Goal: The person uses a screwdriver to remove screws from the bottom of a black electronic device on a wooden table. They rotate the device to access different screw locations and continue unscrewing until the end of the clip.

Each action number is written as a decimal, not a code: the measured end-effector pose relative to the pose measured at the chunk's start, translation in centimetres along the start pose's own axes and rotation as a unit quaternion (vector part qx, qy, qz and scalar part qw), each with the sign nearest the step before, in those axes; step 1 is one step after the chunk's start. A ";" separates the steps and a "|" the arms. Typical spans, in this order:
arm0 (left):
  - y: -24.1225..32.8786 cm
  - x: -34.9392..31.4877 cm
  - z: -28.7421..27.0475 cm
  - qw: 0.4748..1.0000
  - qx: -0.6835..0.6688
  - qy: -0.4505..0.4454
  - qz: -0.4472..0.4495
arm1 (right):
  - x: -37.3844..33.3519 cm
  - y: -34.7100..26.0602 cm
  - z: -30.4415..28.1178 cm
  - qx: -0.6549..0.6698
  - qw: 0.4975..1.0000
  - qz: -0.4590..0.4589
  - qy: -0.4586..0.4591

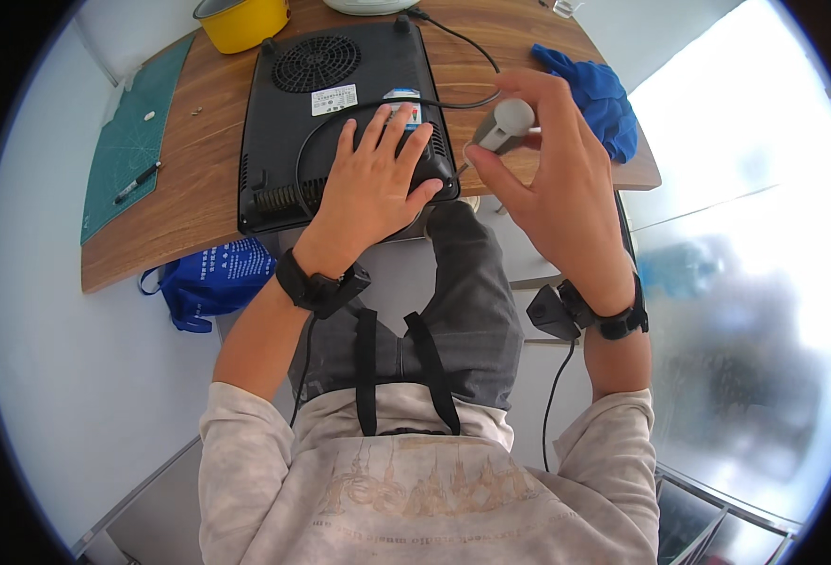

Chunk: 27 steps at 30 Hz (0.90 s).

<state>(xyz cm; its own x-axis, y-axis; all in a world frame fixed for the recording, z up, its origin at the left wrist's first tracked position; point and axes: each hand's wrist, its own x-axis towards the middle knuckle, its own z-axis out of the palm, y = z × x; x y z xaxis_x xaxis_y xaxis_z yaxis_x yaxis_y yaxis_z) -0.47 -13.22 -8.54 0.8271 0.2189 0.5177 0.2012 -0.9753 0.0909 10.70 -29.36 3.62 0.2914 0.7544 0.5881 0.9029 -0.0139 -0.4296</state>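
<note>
A black induction cooker [279, 132] lies with its vented underside up, reaching slightly over the table's front edge. My left hand [368, 184] rests flat on its near right part, palm down with fingers spread, pressing over the black power cord [303, 155]. In my right hand [561, 174] is a screwdriver with a grey handle [507, 122], gripped between thumb and fingers. The handle tilts, and its shaft slants down toward the cooker's near right corner. Whether the tip touches a screw is too small to tell.
On the wooden table [204, 141] lie a green cutting mat [128, 169] with a black pen [138, 183], a yellow pot [243, 25] and a blue cloth [594, 99]. Below the table's left side hangs a blue bag [216, 281]. My legs are under the front edge.
</note>
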 end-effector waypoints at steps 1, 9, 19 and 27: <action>0.0 0.0 0.0 1.000 0.000 0.001 0.000 | 0.0 0.1 0.1 0.023 1.000 0.008 0.002; 0.0 0.0 0.2 1.000 0.002 0.008 0.005 | 0.6 1.5 0.9 0.000 0.996 -0.057 0.064; 0.0 0.1 0.0 1.000 0.001 0.011 0.005 | 0.4 1.3 0.4 0.019 0.994 -0.039 0.102; 0.0 0.0 0.1 1.000 0.007 0.014 0.006 | -0.1 1.7 0.2 0.037 0.992 -0.019 0.123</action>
<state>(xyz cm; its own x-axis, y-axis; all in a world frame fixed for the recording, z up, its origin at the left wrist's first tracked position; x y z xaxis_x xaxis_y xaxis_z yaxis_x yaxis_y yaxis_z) -0.38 -13.19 -8.62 0.8148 0.2054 0.5421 0.1977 -0.9775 0.0732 12.14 -29.27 2.71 0.3332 0.5711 0.7502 0.8919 0.0670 -0.4472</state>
